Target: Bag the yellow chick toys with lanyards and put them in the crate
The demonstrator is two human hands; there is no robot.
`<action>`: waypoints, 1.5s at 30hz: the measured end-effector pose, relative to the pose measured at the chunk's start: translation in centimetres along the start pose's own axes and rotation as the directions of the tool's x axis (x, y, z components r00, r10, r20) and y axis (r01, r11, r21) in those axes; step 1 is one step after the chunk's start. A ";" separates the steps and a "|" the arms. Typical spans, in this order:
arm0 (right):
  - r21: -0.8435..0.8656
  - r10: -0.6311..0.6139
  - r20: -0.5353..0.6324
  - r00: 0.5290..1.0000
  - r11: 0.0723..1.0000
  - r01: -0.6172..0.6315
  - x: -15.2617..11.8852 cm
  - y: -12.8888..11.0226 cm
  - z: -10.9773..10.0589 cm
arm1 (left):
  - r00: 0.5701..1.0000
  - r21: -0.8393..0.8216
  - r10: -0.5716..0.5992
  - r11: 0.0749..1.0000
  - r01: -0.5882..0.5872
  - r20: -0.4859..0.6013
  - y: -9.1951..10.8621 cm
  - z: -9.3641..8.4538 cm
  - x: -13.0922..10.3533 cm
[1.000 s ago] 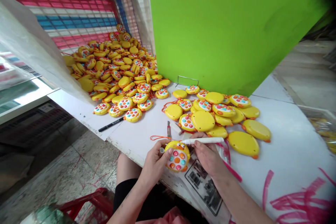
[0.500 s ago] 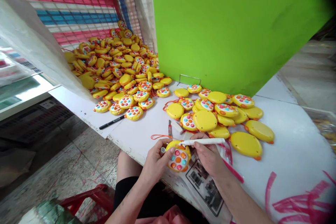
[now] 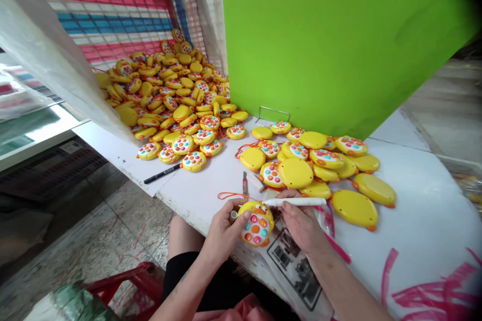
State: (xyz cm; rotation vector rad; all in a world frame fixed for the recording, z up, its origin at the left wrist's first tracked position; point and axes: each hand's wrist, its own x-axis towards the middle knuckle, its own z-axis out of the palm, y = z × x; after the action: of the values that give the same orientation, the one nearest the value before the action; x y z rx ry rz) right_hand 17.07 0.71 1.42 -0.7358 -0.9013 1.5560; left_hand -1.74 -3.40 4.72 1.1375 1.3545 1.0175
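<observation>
My left hand point(image 3: 225, 228) is closed around a yellow duck-shaped toy point(image 3: 256, 229) with coloured round buttons on a white face and an orange cord loop point(image 3: 232, 194). A small white cap point(image 3: 234, 214) sits between the fingers of that same hand. My right hand point(image 3: 301, 220) pinches a white marker pen point(image 3: 295, 201), its tip close to the duck's eyes; I cannot tell whether it touches. Just behind the toy lie a utility knife point(image 3: 245, 185) and a white block point(image 3: 256, 182).
Many similar toys point(image 3: 181, 110) spill from a lined mesh crate point(image 3: 116, 25) at left. More yellow toys point(image 3: 295, 173) lie beyond my right hand. A green board point(image 3: 331, 45) stands behind. A black marker point(image 3: 161, 174), printed plastic bag point(image 3: 295, 266) and pink strips point(image 3: 433, 288) rest on the table point(image 3: 414, 200).
The marker tip has shifted slightly up and right, off the duck's eye area. My left hand keeps the toy in the same place. The view has moved a little.
</observation>
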 end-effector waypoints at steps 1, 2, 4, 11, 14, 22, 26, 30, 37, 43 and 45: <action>0.002 0.000 -0.001 1.000 1.000 0.000 0.0 0.0 0.0 | 1.000 0.004 0.003 1.000 -0.003 -0.002 0.0 0.0 0.0; 0.002 0.001 -0.001 1.000 1.000 -0.001 0.1 0.0 0.0 | 1.000 0.012 0.007 1.000 -0.007 -0.003 0.0 0.0 0.0; -0.004 -0.004 -0.005 1.000 1.000 0.004 0.1 0.1 0.0 | 1.000 0.030 0.016 0.999 -0.016 -0.004 0.1 0.0 0.0; -0.079 0.002 0.010 1.000 0.997 -0.001 0.0 0.1 0.1 | 0.999 0.074 0.039 0.996 -0.041 0.020 0.2 0.1 -0.1; -0.102 0.000 0.009 1.000 0.995 0.001 0.0 0.0 0.1 | 0.999 0.082 0.041 0.996 -0.043 0.024 0.2 0.1 -0.1; -0.073 0.034 0.083 0.996 0.997 -0.028 -0.3 -0.1 0.2 | 0.999 0.097 0.046 0.994 -0.048 0.022 -0.1 0.0 0.0; 0.019 -0.016 0.021 1.000 1.000 0.016 0.0 -0.1 0.1 | 1.000 0.073 0.022 0.997 -0.024 0.016 0.0 0.1 -0.1; 0.058 -0.024 -0.044 0.999 0.998 0.026 0.3 0.0 -0.1 | 1.000 0.085 0.018 0.996 -0.019 0.012 0.1 0.1 0.2; 0.104 -0.042 -0.065 0.997 0.993 0.049 0.4 0.0 -0.1 | 0.925 0.514 0.374 0.806 -0.292 -0.060 0.3 -0.2 2.4; -0.015 -0.037 -0.024 0.999 0.999 0.037 0.2 0.2 0.0 | 0.963 0.510 0.236 0.816 -0.271 0.134 1.4 1.1 1.7; -0.039 -0.046 -0.018 0.999 0.998 0.046 0.2 0.2 0.0 | 0.966 0.551 0.195 0.794 -0.257 0.169 1.7 1.4 1.3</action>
State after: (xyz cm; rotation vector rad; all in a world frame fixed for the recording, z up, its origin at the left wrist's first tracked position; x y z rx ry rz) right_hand 16.92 0.84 1.29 -0.7514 -0.9300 1.4922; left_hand -0.16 -1.80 5.97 1.8148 1.5100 0.7096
